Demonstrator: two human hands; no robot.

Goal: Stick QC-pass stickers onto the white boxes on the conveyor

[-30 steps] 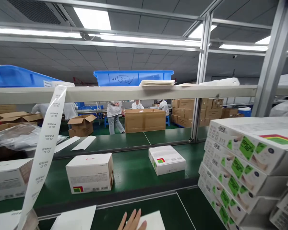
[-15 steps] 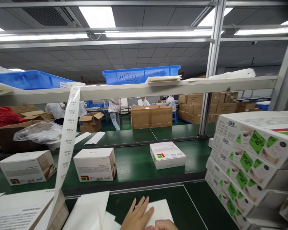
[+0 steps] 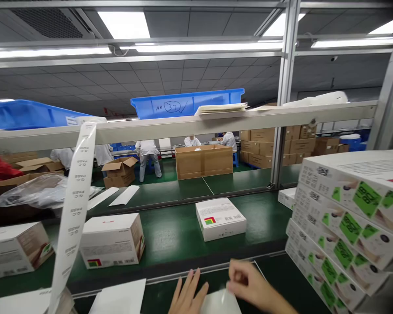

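At the bottom middle of the head view, my left hand (image 3: pixel 186 296) rests with fingers spread against the left edge of a white paper piece (image 3: pixel 220 303), whose lower part is cut off. My right hand (image 3: pixel 250 283) hovers just over its upper right corner, thumb and forefinger pinched and the other fingers curled. Whatever may be in that pinch is too small to make out. White sheets (image 3: pixel 119 298) lie to the left. A long strip of Q.C. PASS stickers (image 3: pixel 74 205) hangs from the rail on the left.
A tall stack of white boxes (image 3: pixel 347 235) stands at the right. Across the green belt (image 3: pixel 170 237) sit a flat white box (image 3: pixel 220 218) and a taller white box (image 3: pixel 111 240). A metal rail (image 3: pixel 163 129) crosses above, carrying blue bins (image 3: pixel 186 104). Co-workers are in the background.
My right hand has risen from the paper and moved right, still pinched. The left hand stays flat beside the paper. The boxes on the belt appear farther left as the view shifts.
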